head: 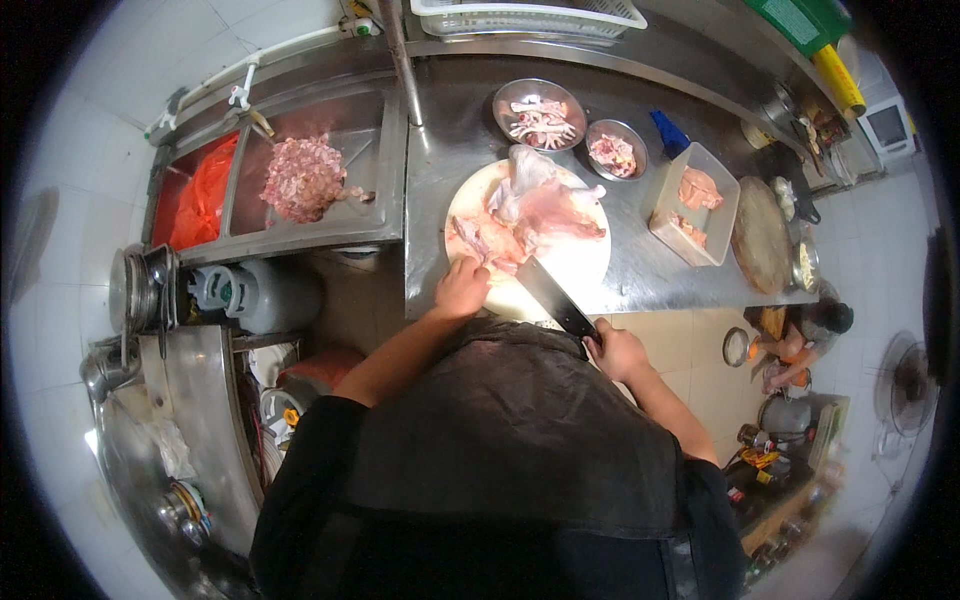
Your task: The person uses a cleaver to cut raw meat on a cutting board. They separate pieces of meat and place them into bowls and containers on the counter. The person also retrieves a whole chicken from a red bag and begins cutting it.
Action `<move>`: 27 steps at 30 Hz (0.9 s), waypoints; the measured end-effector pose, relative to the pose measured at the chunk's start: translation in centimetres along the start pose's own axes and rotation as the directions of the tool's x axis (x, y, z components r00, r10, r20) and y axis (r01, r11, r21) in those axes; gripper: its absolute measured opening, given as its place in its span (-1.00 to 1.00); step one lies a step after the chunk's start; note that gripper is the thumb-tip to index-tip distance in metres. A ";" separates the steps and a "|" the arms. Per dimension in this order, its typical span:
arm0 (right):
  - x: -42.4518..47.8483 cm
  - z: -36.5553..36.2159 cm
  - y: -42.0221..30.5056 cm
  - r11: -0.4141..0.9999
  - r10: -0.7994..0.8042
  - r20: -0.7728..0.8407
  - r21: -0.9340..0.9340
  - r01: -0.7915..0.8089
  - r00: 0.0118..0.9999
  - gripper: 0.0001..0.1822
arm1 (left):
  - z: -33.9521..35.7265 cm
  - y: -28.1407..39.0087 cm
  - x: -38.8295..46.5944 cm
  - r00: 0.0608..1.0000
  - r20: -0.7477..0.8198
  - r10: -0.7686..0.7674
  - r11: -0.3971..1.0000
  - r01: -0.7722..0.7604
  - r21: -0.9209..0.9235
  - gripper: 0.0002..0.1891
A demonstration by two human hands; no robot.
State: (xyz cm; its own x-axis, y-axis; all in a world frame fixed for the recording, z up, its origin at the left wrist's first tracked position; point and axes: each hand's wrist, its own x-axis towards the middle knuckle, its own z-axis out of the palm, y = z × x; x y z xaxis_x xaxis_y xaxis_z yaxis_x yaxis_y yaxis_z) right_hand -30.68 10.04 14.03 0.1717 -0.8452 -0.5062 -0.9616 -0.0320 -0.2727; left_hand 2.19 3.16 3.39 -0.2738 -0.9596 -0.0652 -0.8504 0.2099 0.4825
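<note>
On a round, pale cutting board [570, 277] lies raw poultry. A large carcass section [551, 202] with loose whitish skin covers the back and right of the board. In front and to the left is a smaller, bony poultry piece [491, 244]. My left hand [461, 288] has its fingers curled on the near end of that piece, at the board's left front edge. My right hand [618, 351] grips the dark handle of a cleaver [551, 292]. The blade slants forward and left over the board, its tip close to the smaller piece.
Behind the board stand metal bowls with chicken feet [541, 120] and poultry scraps [615, 154]. A plastic container [712, 232] with meat sits right, beside a round wooden board [763, 236]. Left, a sink [367, 150] holds piled meat pieces [304, 180]. A person [806, 337] is at far right.
</note>
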 end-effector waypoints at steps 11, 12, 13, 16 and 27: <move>-0.4 2.1 0.7 0.991 0.054 -0.048 0.124 -0.047 0.997 -0.69 | 2.7 -0.8 4.4 0.933 -0.341 0.117 0.985 -0.153 -0.081 -0.76; -0.4 2.0 0.6 0.992 0.058 -0.045 0.119 -0.052 0.997 -0.68 | 2.9 -1.1 4.4 0.945 -0.309 0.106 0.987 -0.137 -0.081 -0.79; -0.3 1.7 0.4 0.992 0.062 -0.041 0.113 -0.057 0.997 -0.68 | 3.0 -1.4 4.3 0.956 -0.277 0.094 0.989 -0.121 -0.081 -0.81; -0.5 1.5 0.4 0.990 0.059 -0.051 0.134 -0.052 0.997 -0.67 | 3.2 -2.3 2.8 0.965 -0.227 0.129 0.987 -0.147 -0.064 -0.87; 2.5 0.7 -1.7 0.983 -0.069 -0.025 0.167 0.072 0.997 -0.61 | 3.5 -2.2 -0.8 0.950 -0.301 0.086 0.990 -0.115 -0.079 -0.80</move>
State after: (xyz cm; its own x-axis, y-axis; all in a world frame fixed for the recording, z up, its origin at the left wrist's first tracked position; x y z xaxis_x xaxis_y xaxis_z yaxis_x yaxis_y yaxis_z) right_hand -28.49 8.38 12.61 0.2318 -0.8542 -0.4655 -0.8976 -0.0034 -0.4408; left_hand 2.72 4.10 -0.65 -0.1980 -0.9496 0.2431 -0.7751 0.3035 0.5542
